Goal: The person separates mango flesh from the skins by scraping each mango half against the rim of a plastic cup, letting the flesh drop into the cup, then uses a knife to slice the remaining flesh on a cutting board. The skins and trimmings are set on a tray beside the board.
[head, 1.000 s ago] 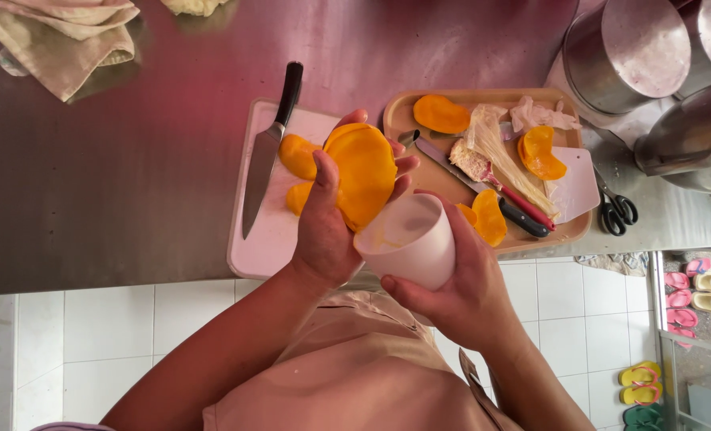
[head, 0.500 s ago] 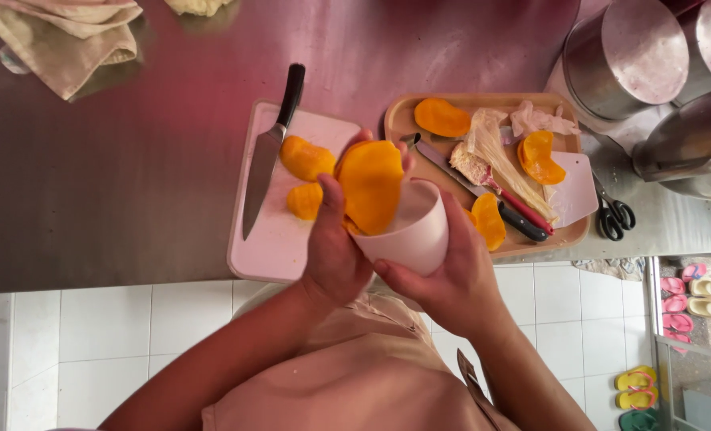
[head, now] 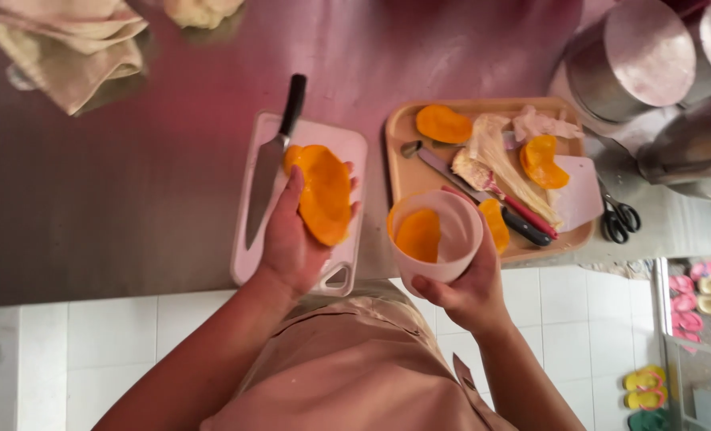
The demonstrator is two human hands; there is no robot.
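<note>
My left hand (head: pixel 291 239) cradles a large peeled orange mango half (head: pixel 322 194) over the pale pink cutting board (head: pixel 323 137). A kitchen knife (head: pixel 269 172) with a black handle lies along the board's left side. My right hand (head: pixel 471 291) holds a white plastic cup (head: pixel 437 239) from below, just right of the board. One orange mango slice (head: pixel 419 235) sits inside the cup.
A tan tray (head: pixel 407 132) behind the cup carries mango pieces, a pit, peel scraps, a peeler and a red-handled tool. Scissors (head: pixel 617 215) lie to its right beside steel pots (head: pixel 635 64). Folded cloths (head: pixel 68 48) rest far left on the steel counter.
The hands were pressed together, the mango held over the cup. They have now separated: a slice lies in the cup and the left hand moved left with the remaining half.
</note>
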